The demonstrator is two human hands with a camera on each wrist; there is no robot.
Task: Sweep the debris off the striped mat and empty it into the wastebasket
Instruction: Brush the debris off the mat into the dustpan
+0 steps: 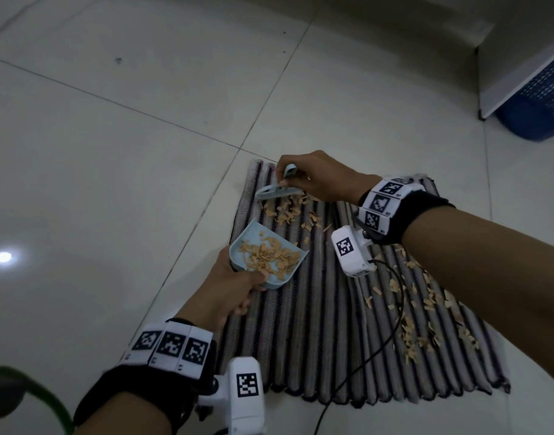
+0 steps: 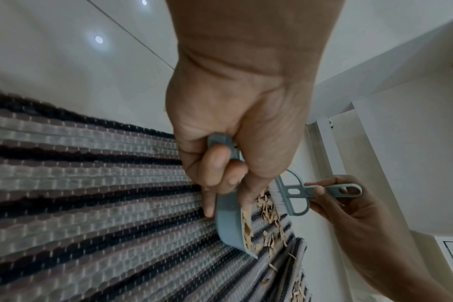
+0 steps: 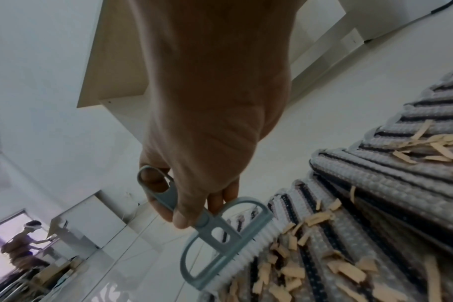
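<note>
Lying on pale floor tiles, the striped mat (image 1: 316, 340) carries tan debris (image 1: 407, 312) scattered along its right side and far end. The left hand (image 1: 228, 290) curls its fingers round the handle of a blue dustpan (image 1: 266, 254) half full of chips. The right hand (image 1: 316, 180) pinches a small blue brush (image 3: 220, 243), bristles on the mat's far end. A blue wastebasket (image 1: 539, 105) stands far right. No readable writing shows, only square coded wrist markers. The right wrist view alone shows a distant person (image 3: 21, 245).

We note the pale tiled floor (image 1: 118, 146) with a lamp reflection (image 1: 3, 257) at nine o'clock, and a white cabinet (image 1: 520, 73) at two o'clock.
</note>
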